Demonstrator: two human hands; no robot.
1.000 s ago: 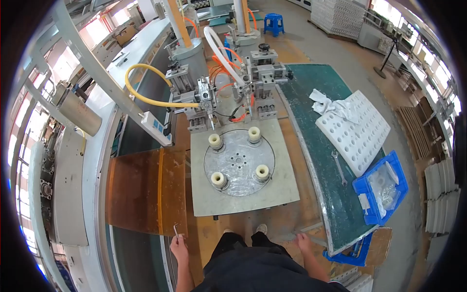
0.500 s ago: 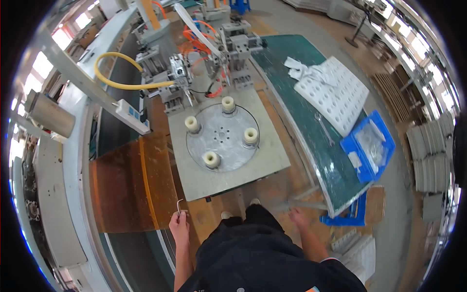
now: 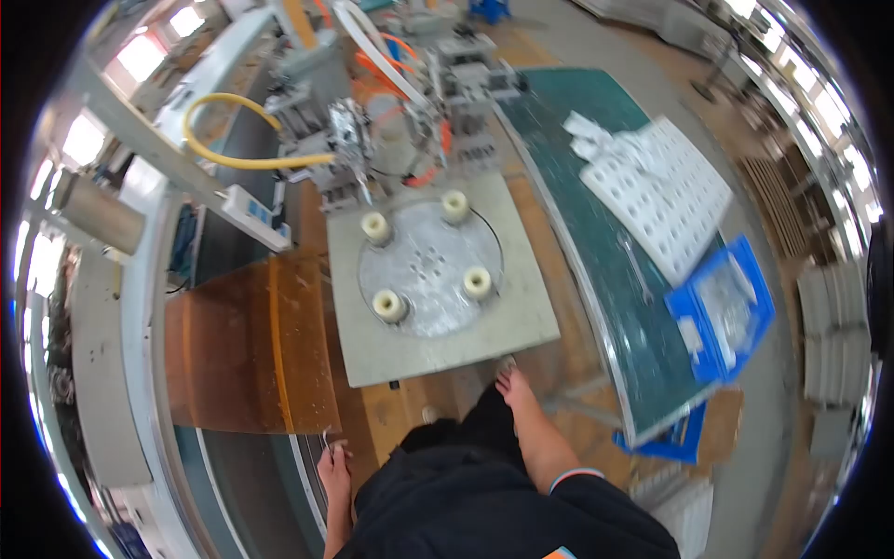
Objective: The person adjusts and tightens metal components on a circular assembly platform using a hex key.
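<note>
"Cream-coloured rings (image 3: 388,305), four of them, stand on the round metal disc (image 3: 442,312) at the middle of the frame. Where's the bent metal rod (image 3: 326,438)?"

"Lower left of the frame, in the left grip (image 3: 335,468). Thumb and fingers are closed on its lower part, and the tip pokes up by the lower right corner of the amber sheet (image 3: 233,349). I can't tell whether rod and sheet touch."

"And the right grip (image 3: 509,384)?"

"Lower centre, by the near edge of the square plate (image 3: 456,349), fingers pointing up the frame. It's blurred, so I can't say whether it is open, closed or touching the plate."

"What worries you?"

"The rod looks thin and only a short part is pinched. A slack hold could let it drop to the floor, or onto the dark belt (image 3: 247,484) beside it. A careless swing of the left arm might scratch the sheet with the tip."

"And on the other side?"

"Knuckles could knock the plate's edge if the right arm lifts too close. A bump on the green bench (image 3: 596,289) at the right might shift the loose wrench (image 3: 636,270) lying beside the white tray (image 3: 661,210)."
</note>
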